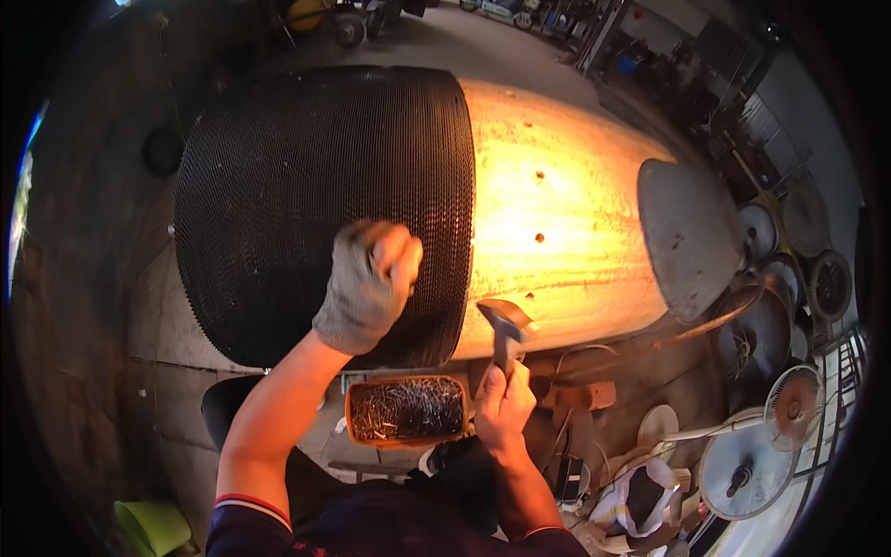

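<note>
A large barrel-shaped drum lies on its side before me. Rows of dark toothed strips (306, 158) wrap its left part; the right part is a bare pale surface (585, 232), brightly lit, with small dark holes. Over the strips, near their right border, my left hand (367, 283) wears a grey glove with bare fingertips. Its fingers are curled closed, and whatever they pinch is hidden. My right hand (504, 408) grips the handle of a hammer (507, 323), whose metal head hangs over the drum's lower edge. Below sits an orange-brown tray (406, 444) full of small metal pieces resembling nails.
A grey round end (689, 239) closes off the drum's right side. Several discs and fan guards (794, 408) stand along the right. A white sack (636, 501) lies at lower right, a green plastic thing (153, 527) at lower left. Vehicles are parked far back.
</note>
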`<state>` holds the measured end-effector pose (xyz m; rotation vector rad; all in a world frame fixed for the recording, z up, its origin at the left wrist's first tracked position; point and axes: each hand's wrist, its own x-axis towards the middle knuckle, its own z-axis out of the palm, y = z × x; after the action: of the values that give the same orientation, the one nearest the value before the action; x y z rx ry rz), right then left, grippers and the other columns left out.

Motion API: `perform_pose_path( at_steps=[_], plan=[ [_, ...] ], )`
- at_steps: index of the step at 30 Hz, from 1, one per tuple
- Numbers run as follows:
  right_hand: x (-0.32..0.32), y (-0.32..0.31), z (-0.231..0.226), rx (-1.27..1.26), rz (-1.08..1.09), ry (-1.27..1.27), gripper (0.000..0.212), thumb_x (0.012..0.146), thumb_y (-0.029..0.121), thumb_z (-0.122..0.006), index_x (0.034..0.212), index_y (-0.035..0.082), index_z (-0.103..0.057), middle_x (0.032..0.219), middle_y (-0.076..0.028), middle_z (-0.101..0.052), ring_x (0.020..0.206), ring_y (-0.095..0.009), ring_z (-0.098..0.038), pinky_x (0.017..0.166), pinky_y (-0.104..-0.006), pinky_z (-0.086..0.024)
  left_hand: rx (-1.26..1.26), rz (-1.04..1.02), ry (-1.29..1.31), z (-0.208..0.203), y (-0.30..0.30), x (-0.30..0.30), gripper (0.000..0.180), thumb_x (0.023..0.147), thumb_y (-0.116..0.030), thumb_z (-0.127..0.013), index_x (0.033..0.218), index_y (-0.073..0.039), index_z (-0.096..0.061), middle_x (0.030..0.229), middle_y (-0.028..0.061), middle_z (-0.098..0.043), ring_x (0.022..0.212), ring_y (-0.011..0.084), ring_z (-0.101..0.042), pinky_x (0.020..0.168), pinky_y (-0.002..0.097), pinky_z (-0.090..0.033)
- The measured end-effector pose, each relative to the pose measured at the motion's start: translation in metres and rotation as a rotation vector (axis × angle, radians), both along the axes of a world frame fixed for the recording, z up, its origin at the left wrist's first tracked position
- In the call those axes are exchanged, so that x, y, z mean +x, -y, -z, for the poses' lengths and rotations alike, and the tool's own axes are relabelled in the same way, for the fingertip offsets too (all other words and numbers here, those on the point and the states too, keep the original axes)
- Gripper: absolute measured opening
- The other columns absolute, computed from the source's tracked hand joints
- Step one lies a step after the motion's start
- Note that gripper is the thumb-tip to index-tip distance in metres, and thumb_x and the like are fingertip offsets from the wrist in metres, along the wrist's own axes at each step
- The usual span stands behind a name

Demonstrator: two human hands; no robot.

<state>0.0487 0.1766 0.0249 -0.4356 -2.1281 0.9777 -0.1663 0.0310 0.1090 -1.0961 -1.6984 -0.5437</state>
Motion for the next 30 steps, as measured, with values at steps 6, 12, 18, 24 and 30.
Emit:
perform_pose_path(
  at_steps=[6,12,18,24,30],
  plan=[
    [-0.02,-0.003,-0.014,0.161,0.06,0.233,0.016,0.099,0.008,-0.058,0.107,-0.006,-0.056,0.083,-0.028,-0.067,0.066,-0.046,-0.065,0.058,-0.0502,-0.051,-0.046,-0.183,0.024,-0.011,-0.004,-0.006,0.037,0.077,0.001,-0.074,0.112,-0.009,-0.069,0.114,0.0071,-0.059,0.104,0.0282,-0.061,0.093,0.0465,-0.049],
    [0.004,-0.009,-0.004,-0.352,0.035,0.132,0.019,0.104,0.017,-0.06,0.099,-0.001,-0.057,0.072,-0.016,-0.062,0.064,-0.026,-0.06,0.058,-0.0379,-0.047,-0.098,-0.301,0.034,-0.022,-0.011,-0.013,0.032,0.08,-0.003,-0.078,0.111,-0.011,-0.073,0.111,0.0057,-0.058,0.105,0.0287,-0.06,0.094,0.0468,-0.05],
    [0.019,0.01,0.003,-0.23,0.027,-0.007,0.017,0.097,0.011,-0.068,0.105,-0.001,-0.061,0.083,-0.021,-0.068,0.075,-0.04,-0.068,0.067,-0.0435,-0.052,-0.115,-0.213,0.047,-0.026,-0.015,0.011,0.043,0.08,0.003,-0.075,0.12,-0.009,-0.068,0.107,0.0087,-0.059,0.102,0.029,-0.06,0.092,0.0445,-0.052],
    [0.03,0.012,0.006,-0.318,-0.036,0.082,0.019,0.096,0.011,-0.069,0.109,0.0,-0.061,0.087,-0.022,-0.07,0.078,-0.04,-0.07,0.068,-0.0427,-0.054,-0.059,0.268,0.373,0.045,-0.037,0.074,0.061,0.08,0.011,-0.069,0.136,-0.005,-0.055,0.095,0.0092,-0.061,0.086,0.0264,-0.061,0.082,0.0427,-0.052],
    [0.028,0.008,0.006,-0.323,-0.025,0.047,0.021,0.1,0.016,-0.066,0.112,-0.001,-0.062,0.088,-0.022,-0.07,0.078,-0.04,-0.07,0.067,-0.043,-0.054,-0.128,0.12,0.431,0.041,-0.039,0.08,0.065,0.077,0.011,-0.07,0.138,-0.005,-0.053,0.094,0.0079,-0.062,0.089,0.0266,-0.06,0.085,0.0433,-0.051]
  ],
)
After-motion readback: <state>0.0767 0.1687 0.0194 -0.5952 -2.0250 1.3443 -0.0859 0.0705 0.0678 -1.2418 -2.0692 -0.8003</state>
